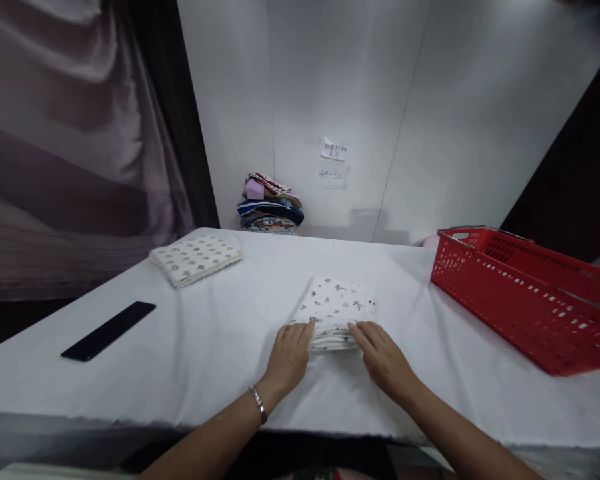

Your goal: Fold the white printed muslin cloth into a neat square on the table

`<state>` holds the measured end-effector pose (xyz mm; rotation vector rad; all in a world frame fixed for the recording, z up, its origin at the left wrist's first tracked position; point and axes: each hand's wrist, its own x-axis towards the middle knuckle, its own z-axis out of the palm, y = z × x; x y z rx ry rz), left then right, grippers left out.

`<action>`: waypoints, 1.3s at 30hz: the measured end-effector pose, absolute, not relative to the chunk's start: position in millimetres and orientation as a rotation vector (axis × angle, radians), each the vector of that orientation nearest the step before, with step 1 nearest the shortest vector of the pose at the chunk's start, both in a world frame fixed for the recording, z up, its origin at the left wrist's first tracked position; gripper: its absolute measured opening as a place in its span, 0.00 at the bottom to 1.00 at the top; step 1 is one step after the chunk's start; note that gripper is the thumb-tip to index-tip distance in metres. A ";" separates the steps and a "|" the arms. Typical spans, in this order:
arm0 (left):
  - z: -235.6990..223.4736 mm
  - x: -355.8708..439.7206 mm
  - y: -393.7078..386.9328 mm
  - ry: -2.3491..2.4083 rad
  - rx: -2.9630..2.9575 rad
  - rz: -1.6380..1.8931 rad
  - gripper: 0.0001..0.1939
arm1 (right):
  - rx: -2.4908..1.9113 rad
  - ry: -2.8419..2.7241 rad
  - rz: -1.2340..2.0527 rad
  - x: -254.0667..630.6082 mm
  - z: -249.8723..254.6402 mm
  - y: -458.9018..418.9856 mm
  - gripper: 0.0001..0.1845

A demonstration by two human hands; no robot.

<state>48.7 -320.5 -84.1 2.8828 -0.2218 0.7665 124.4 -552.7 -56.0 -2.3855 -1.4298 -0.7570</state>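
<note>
A white cloth with small grey palm-tree and leaf prints (330, 300) lies folded into a thick, layered bundle near the middle of the table. My left hand (287, 357), with a metal bracelet at the wrist, grips its near left corner. At the near right corner, my right hand (386, 360) holds the same bundle, fingertips on the upper layers. Between the hands the stacked folded edges face me. Parts of the fingers are hidden against the fabric. Farther left rests another folded white cloth with a dotted print (197, 259).
A black flat strip (109, 331) lies on the left of the white-covered table (220, 373). On the right stands a red plastic basket (510, 300) with metal handles. Several folded fabrics (271, 205) are piled by the back wall, beside paper notes (333, 163) fixed to it.
</note>
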 end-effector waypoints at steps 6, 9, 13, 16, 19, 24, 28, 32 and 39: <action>-36.0 57.1 -318.3 -0.293 2.738 1.003 0.29 | -2.163 -1.480 -1.036 150.3 -7.7 -566.2 0.34; -3.2 58.6 -321.0 -0.361 2.614 1.154 0.29 | -2.092 -1.502 -1.128 161.9 32.6 -575.1 0.34; 40.5 50.6 -323.4 -0.386 2.432 1.179 0.28 | -2.015 -1.471 -1.188 167.0 81.7 -582.9 0.34; 69.1 39.2 -322.0 -0.279 2.311 1.023 0.30 | -1.992 -1.420 -1.149 164.2 105.1 -582.5 0.33; 87.4 31.6 -315.6 -0.185 2.171 0.788 0.29 | -1.946 -1.357 -1.080 165.6 116.1 -574.4 0.33; 76.3 55.9 -281.8 -0.073 1.905 0.457 0.25 | -1.903 -1.306 -0.727 209.1 103.8 -529.3 0.37; 28.1 97.8 -233.5 0.356 2.121 0.297 0.22 | -2.097 -1.194 -0.353 263.2 55.9 -462.2 0.38; -31.3 113.6 -194.0 0.674 2.246 0.278 0.16 | -2.331 -1.078 -0.075 277.6 -5.8 -407.8 0.35; -90.3 104.0 -180.9 0.694 2.328 0.424 0.15 | -2.371 -1.137 -0.005 256.6 -68.8 -404.1 0.25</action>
